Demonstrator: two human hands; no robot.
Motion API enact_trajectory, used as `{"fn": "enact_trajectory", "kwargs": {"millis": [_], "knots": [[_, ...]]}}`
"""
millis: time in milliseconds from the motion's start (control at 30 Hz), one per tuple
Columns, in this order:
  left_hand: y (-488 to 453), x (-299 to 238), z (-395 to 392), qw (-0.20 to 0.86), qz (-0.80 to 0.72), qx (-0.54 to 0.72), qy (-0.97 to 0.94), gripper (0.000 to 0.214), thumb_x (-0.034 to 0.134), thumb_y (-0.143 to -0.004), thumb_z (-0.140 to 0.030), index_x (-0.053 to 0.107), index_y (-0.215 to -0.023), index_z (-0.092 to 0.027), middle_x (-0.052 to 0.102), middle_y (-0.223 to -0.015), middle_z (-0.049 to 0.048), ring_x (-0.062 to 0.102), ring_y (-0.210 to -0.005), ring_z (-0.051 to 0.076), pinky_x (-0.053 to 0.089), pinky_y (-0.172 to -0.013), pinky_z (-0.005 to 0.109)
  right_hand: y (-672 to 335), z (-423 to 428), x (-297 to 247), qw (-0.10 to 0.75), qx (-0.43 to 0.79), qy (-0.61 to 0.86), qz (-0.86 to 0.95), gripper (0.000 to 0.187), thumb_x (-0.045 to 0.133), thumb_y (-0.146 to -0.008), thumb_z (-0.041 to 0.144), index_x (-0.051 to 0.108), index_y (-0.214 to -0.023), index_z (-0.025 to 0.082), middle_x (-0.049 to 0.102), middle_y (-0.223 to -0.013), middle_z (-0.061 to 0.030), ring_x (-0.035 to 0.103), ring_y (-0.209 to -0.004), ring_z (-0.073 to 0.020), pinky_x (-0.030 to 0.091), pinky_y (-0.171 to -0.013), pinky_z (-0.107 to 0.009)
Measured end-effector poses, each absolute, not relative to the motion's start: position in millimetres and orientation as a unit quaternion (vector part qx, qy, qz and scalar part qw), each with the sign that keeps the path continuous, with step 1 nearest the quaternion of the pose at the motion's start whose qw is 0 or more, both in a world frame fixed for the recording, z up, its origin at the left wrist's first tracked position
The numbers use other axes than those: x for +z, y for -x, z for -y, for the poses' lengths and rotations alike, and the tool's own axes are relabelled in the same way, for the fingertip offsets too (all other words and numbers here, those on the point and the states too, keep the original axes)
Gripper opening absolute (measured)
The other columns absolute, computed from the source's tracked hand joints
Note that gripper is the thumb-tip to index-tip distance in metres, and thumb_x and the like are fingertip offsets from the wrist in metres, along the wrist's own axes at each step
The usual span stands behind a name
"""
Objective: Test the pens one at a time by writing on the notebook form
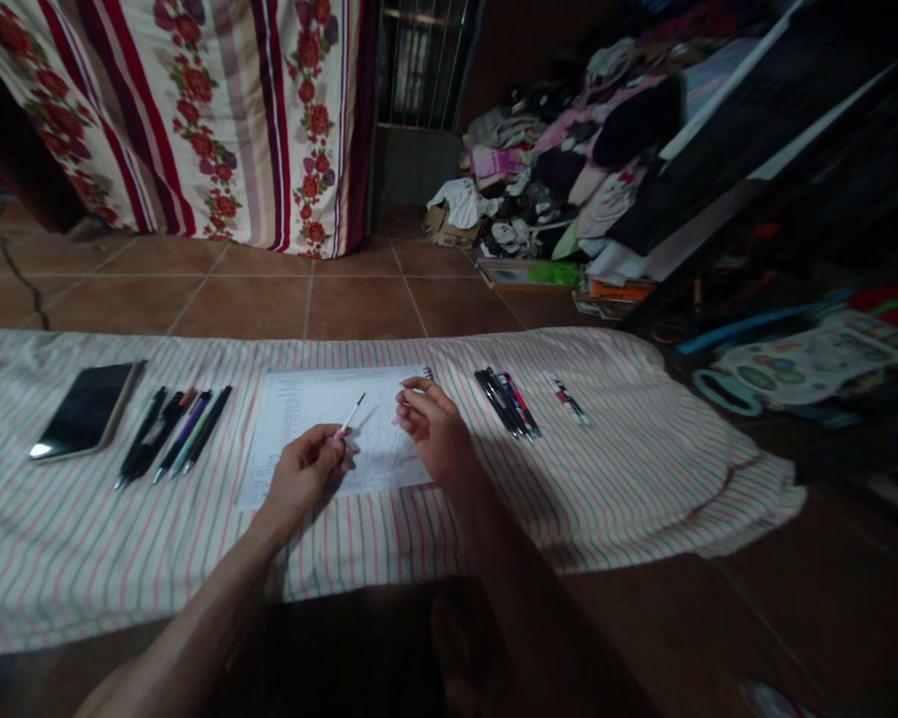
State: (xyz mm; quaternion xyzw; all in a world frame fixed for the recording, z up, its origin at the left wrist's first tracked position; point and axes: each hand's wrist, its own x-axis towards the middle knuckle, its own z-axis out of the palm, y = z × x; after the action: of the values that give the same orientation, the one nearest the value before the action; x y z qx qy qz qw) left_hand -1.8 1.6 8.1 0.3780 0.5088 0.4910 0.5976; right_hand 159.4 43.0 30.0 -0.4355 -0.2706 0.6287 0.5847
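My left hand point(315, 461) is closed in a pinch on a thin pen point(351, 415) with a white shaft, a dark tip and a pinkish lower part. The pen slants up and to the right over a printed sheet of paper point(280, 404). To its right, my right hand point(435, 427) is raised over the sheet's right side, thumb and fingers brought together. Something small and pinkish shows at those fingers, too blurred to name. A spiral binding point(428, 373) peeks out behind the right fingertips. The two hands are apart.
Striped cloth point(644, 469) covers the low surface. A phone point(86, 409) and several pens point(187, 434) lie left of the paper; more pens point(505, 404) and a white-and-dark pen point(567, 399) lie right. Beyond are a tiled floor, a floral curtain point(195, 120) and piled clothes point(554, 160).
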Motion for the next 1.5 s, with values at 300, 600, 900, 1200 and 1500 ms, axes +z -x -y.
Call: {"fn": "enact_trajectory", "kwargs": {"millis": [300, 600, 900, 1200, 1500], "knots": [[-1, 10, 0, 0.602, -0.5, 0.478, -0.399, 0.038, 0.073, -0.061, -0.042, 0.063, -0.084, -0.013, 0.06, -0.063, 0.0014, 0.05, -0.051, 0.01, 0.035, -0.046, 0.02, -166, -46, 22, 0.574, 0.655, 0.417, 0.259, 0.024, 0.069, -0.066, 0.028, 0.063, -0.089, 0.023, 0.062, -0.077, 0.0007, 0.059, -0.065, -0.0088, 0.041, -0.048, -0.018], [-5, 6, 1, 0.6, -0.497, 0.462, -0.424, 0.039, 0.07, -0.065, -0.045, 0.063, -0.087, -0.013, 0.059, -0.064, 0.0008, 0.051, -0.054, 0.009, 0.036, -0.05, 0.02, -163, -45, 23, 0.575, 0.677, 0.413, 0.202, 0.015, 0.07, -0.068, 0.026, 0.063, -0.08, 0.019, 0.065, -0.082, -0.0015, 0.065, -0.074, -0.0105, 0.045, -0.047, -0.013], [-8, 4, 4, 0.592, -0.499, 0.444, -0.451, 0.035, 0.065, -0.069, -0.044, 0.061, -0.087, -0.014, 0.058, -0.062, -0.0004, 0.049, -0.054, 0.01, 0.035, -0.05, 0.02, -161, -45, 19, 0.556, 0.705, 0.403, 0.178, 0.012, 0.072, -0.069, 0.023, 0.063, -0.077, 0.019, 0.067, -0.082, -0.0005, 0.065, -0.074, -0.0082, 0.047, -0.051, -0.012], [-9, -1, 3, 0.593, -0.5, 0.441, -0.452, 0.036, 0.063, -0.071, -0.043, 0.06, -0.091, -0.013, 0.058, -0.062, -0.0001, 0.049, -0.055, 0.01, 0.035, -0.05, 0.021, -155, -45, 17, 0.534, 0.729, 0.404, 0.141, 0.004, 0.066, -0.074, 0.019, 0.063, -0.074, 0.017, 0.066, -0.079, -0.0016, 0.063, -0.073, -0.0076, 0.046, -0.056, -0.013], [-7, -3, 0, 0.583, -0.502, 0.443, -0.461, 0.033, 0.062, -0.071, -0.04, 0.06, -0.09, -0.013, 0.057, -0.058, -0.0008, 0.048, -0.051, 0.009, 0.033, -0.048, 0.021, -153, -46, 18, 0.515, 0.746, 0.408, 0.104, 0.005, 0.066, -0.075, 0.018, 0.061, -0.074, 0.017, 0.067, -0.077, -0.0009, 0.063, -0.07, -0.0065, 0.046, -0.054, -0.012]]}}
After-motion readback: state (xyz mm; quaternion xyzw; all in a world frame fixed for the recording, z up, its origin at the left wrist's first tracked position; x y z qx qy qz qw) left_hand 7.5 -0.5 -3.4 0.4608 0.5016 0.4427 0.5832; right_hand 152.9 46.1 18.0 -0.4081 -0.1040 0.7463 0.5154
